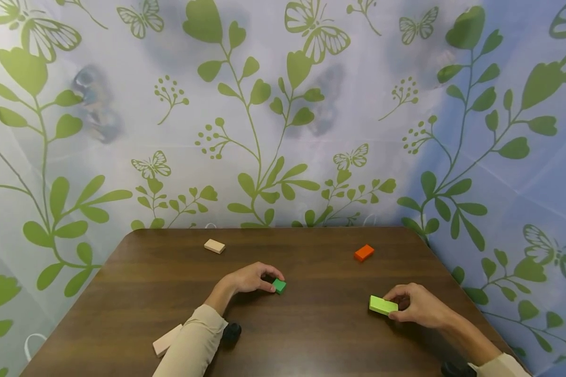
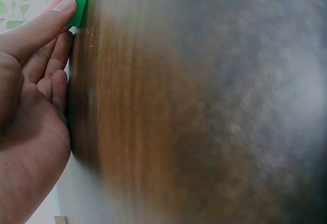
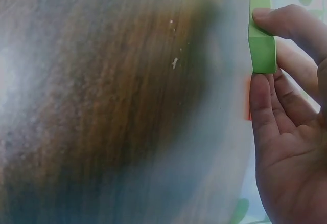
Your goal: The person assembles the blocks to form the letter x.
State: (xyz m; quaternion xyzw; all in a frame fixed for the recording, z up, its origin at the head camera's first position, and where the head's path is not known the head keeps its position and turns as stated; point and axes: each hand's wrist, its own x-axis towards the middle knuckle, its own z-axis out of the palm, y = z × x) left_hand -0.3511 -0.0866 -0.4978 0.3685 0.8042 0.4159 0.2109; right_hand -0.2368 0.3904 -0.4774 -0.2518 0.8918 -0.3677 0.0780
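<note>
Near the middle of the table my left hand (image 1: pixel 253 278) pinches a small green block (image 1: pixel 279 286) between thumb and fingers. In the left wrist view the thumb lies across the green block (image 2: pixel 80 3), close over the wood. On the right side my right hand (image 1: pixel 417 305) grips a light green rectangular block (image 1: pixel 383 305) by its right end. The right wrist view shows the thumb on one face of the light green block (image 3: pixel 262 50) and the other fingers behind and below it.
An orange block (image 1: pixel 364 253) lies at the back right of the brown table (image 1: pixel 311 340), a beige block (image 1: pixel 214 246) at the back left. Another pale block (image 1: pixel 166 341) is partly hidden by the left sleeve. A patterned curtain (image 1: pixel 264 131) hangs behind the table and along its right side.
</note>
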